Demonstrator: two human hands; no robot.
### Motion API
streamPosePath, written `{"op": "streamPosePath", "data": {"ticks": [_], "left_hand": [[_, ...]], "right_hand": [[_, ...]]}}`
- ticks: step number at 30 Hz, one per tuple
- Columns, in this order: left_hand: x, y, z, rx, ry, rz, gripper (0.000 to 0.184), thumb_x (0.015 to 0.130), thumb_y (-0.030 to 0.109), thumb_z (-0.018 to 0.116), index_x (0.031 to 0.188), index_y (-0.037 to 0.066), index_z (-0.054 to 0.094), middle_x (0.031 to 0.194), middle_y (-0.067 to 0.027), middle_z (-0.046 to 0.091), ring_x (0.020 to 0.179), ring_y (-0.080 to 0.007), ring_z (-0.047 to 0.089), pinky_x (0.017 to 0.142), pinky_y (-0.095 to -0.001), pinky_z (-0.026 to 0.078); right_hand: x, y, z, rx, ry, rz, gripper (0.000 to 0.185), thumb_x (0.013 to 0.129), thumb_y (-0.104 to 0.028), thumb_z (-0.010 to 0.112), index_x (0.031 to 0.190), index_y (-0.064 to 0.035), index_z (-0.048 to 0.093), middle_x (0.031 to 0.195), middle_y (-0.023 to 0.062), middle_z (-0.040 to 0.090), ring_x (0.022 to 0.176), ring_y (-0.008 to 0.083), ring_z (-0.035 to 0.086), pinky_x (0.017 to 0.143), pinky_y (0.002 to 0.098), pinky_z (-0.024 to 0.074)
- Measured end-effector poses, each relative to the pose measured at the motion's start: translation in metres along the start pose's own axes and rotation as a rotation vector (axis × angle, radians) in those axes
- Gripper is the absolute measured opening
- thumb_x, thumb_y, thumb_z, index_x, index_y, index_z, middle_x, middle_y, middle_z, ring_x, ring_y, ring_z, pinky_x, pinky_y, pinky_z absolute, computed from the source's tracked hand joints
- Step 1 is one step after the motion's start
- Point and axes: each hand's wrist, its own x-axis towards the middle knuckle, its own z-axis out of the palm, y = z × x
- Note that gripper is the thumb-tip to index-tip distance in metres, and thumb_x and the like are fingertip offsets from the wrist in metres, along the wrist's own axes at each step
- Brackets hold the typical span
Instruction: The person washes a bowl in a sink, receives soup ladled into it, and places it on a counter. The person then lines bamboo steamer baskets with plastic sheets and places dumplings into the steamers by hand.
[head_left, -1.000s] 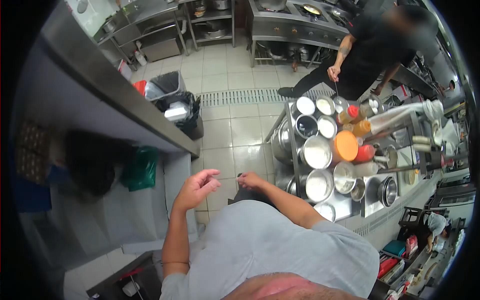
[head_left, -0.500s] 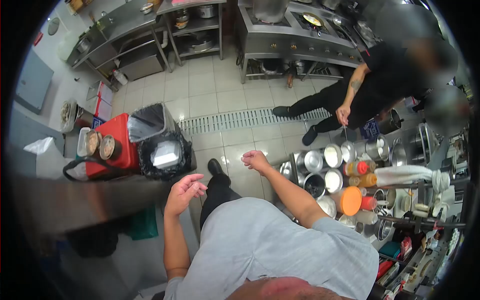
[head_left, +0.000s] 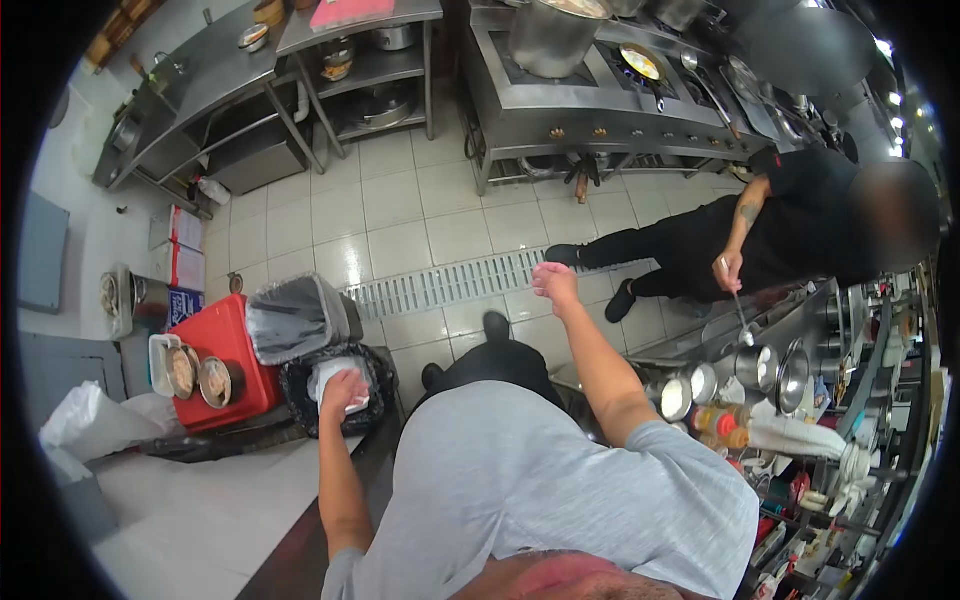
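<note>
My left hand (head_left: 345, 391) holds nothing, its fingers loosely stretched. It appears above a black-lined bin (head_left: 300, 397) with a white container (head_left: 331, 375) in it; whether it touches the container I cannot tell. Out in front of me, my right hand (head_left: 555, 283) is raised over the tiled floor with its fingers loosely bent and nothing visible in them. A second bin with a grey liner (head_left: 292, 330) stands just beyond the black one.
A co-worker (head_left: 740, 240) on the right holds a long-handled utensil over metal pots (head_left: 754, 367). The stove (head_left: 620, 120) carries a large stockpot (head_left: 552, 40) and a frying pan (head_left: 640, 64). A red crate (head_left: 226, 400) with bowls stands left. A drain grate (head_left: 440, 284) crosses the floor.
My view has shifted forward and turned, and the pots on the right now sit lower. My left hand now overlaps the black-lined bin; my right hand is higher. The co-worker's utensil has moved among the pots.
</note>
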Motion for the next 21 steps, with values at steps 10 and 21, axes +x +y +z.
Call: {"op": "streamPosePath", "data": {"ticks": [10, 21], "left_hand": [[0.023, -0.132, -0.031, -0.326, 0.233, -0.517, 0.042, 0.1, 0.047, 0.052, 0.11, 0.007, 0.059, 0.085, -0.0119, 0.07, 0.064, -0.0238, 0.065, 0.054, -0.0408, 0.051], [0.086, -0.054, -0.003, -0.486, 0.251, -0.447, 0.041, 0.101, 0.041, 0.052, 0.124, 0.006, 0.052, 0.094, -0.0118, 0.068, 0.069, -0.0242, 0.065, 0.059, -0.0392, 0.054]], "right_hand": [[0.14, 0.02, -0.019, -0.381, -0.146, 0.312, 0.022, 0.087, -0.023, 0.072, 0.101, -0.0055, 0.068, 0.086, 0.0056, 0.068, 0.073, 0.0183, 0.065, 0.059, 0.0336, 0.0525], [0.215, -0.025, -0.035, -1.053, -0.279, 0.192, 0.03, 0.086, -0.031, 0.069, 0.082, -0.0019, 0.068, 0.072, 0.0106, 0.066, 0.058, 0.019, 0.063, 0.048, 0.0338, 0.0536]]}}
